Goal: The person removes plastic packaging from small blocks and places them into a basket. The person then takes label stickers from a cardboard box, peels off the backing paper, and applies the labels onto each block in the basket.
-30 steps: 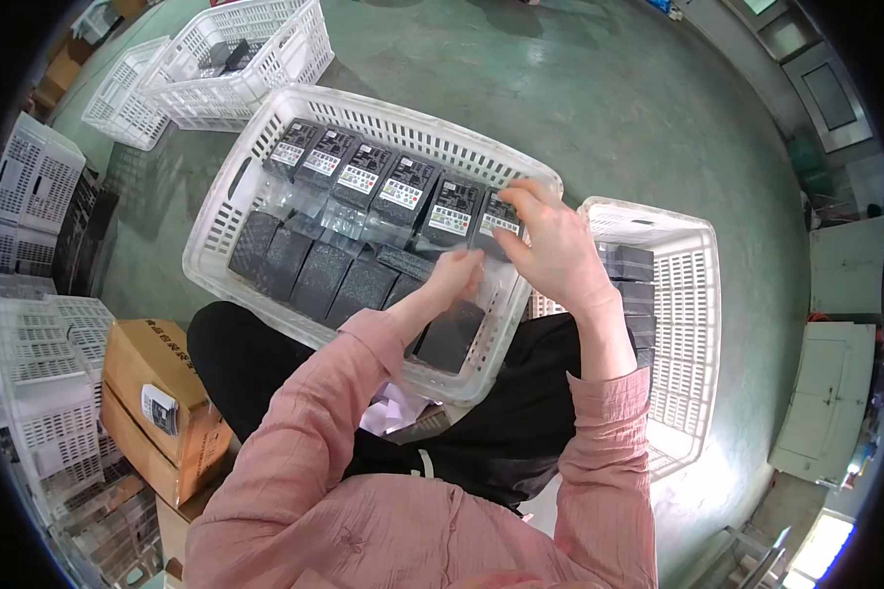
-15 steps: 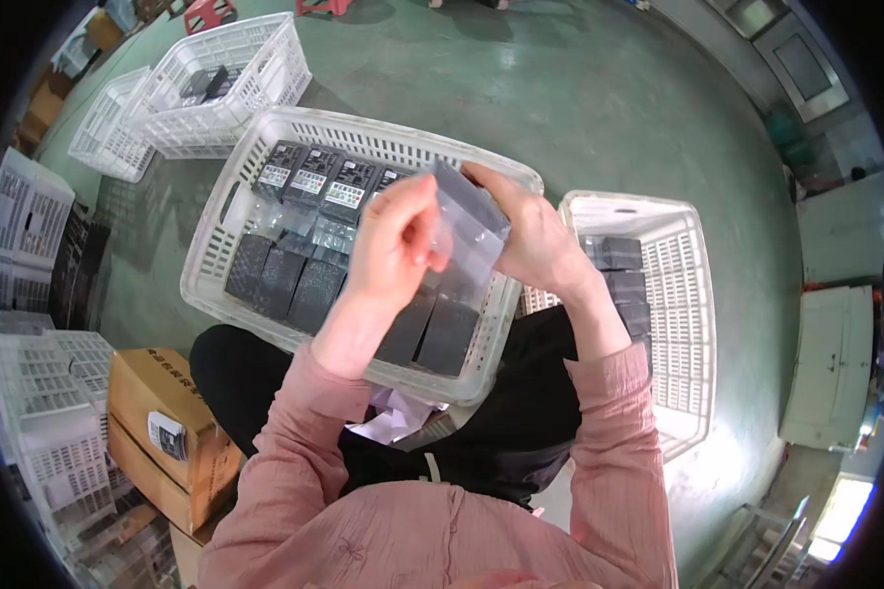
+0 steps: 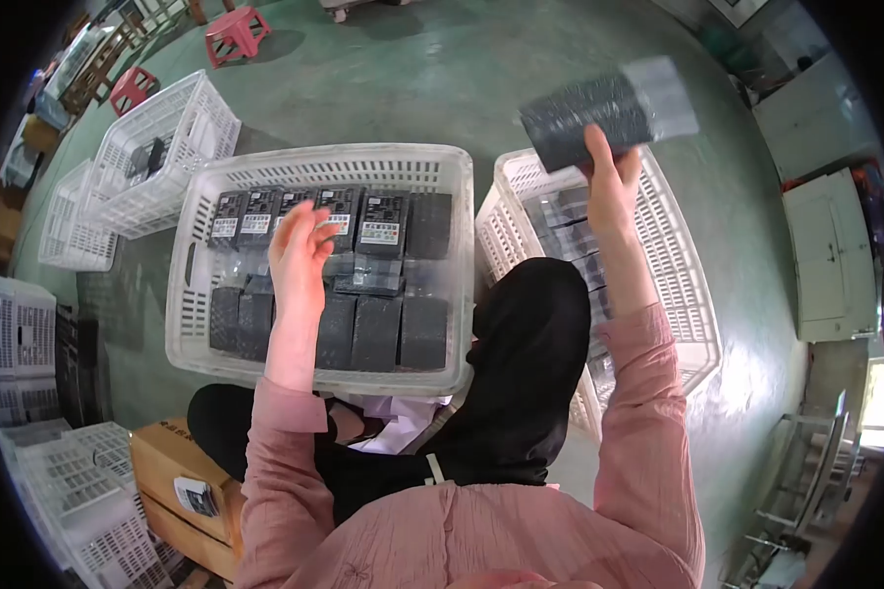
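Observation:
My right hand [image 3: 614, 187] grips a black box in a clear plastic bag [image 3: 565, 123], held up above the far end of the right-hand white crate [image 3: 673, 260]. The bag's loose clear end sticks out to the right. Over the middle white crate [image 3: 467, 221] hovers my left hand [image 3: 300, 255], holding nothing, its fingers apart and slightly curled. Below it stand two rows of bagged black boxes [image 3: 380, 221], several with printed labels facing up. More bagged black boxes [image 3: 565, 221] lie in the right-hand crate, partly hidden by my right arm.
Two more white crates [image 3: 172, 128] stand at the far left, one with dark items inside. A cardboard box [image 3: 182, 456] is at my left, beside stacked white crates [image 3: 74, 481]. Red stools [image 3: 236, 34] stand on the green floor at the back.
My right hand has carried the bagged box from above the middle crate to the right, over the other crate. My left hand has let go of the bag and moved left. The view has turned right.

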Available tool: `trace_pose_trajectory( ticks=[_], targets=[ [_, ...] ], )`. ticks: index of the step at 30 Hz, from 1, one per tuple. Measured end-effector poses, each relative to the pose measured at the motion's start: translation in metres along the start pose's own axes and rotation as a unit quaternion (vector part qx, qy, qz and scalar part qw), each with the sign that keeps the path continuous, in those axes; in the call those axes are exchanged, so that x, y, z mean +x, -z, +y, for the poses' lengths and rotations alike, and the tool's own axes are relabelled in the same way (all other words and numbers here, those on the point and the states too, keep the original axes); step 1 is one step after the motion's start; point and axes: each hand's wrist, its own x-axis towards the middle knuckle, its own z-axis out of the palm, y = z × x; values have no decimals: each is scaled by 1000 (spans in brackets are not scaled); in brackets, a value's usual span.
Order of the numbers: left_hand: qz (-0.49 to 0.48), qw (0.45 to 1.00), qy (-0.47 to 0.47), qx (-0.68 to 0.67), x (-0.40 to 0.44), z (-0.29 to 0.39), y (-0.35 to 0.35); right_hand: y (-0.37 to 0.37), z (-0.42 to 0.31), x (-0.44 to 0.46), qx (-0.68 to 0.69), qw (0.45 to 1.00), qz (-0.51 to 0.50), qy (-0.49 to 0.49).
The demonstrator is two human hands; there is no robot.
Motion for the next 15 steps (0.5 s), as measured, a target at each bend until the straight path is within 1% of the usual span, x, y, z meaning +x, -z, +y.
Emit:
trace_pose_trajectory(
  ticks=[1, 3, 4, 5, 7, 8, 9, 10, 11, 13, 14, 15],
  targets=[
    [35, 999, 19, 0, 13, -21, 13, 23, 19, 5, -15, 997, 53, -47],
    [87, 994, 48, 47, 31, -57, 30, 74, 72, 13, 24, 983, 53, -172],
    [98, 991, 79, 53, 39, -71, 40, 93, 99, 10, 2, 976, 82, -200],
    [105, 988, 78, 84, 45, -84, 45, 113, 129, 7, -20, 967, 112, -229],
    [106, 980, 92, 138, 50, -100, 51, 160, 203, 5, -67, 932, 116, -337],
    [101, 979, 96, 151, 51, -106, 52, 162, 217, -8, -65, 931, 123, -339],
    [97, 976, 99, 165, 51, -110, 53, 154, 222, -18, -110, 920, 143, -348],
    [102, 972, 102, 183, 51, -114, 52, 158, 244, -22, -126, 906, 130, -382],
    [106, 969, 98, 200, 49, -117, 53, 159, 267, -28, -115, 900, 147, -393],
    [111, 967, 81, 216, 48, -116, 50, 144, 288, -36, -52, 904, 129, -403],
    [112, 963, 81, 231, 47, -116, 50, 124, 266, -39, -37, 900, 133, -414],
    [114, 960, 81, 244, 48, -117, 51, 130, 305, -34, -11, 893, 133, -430]
  ],
)
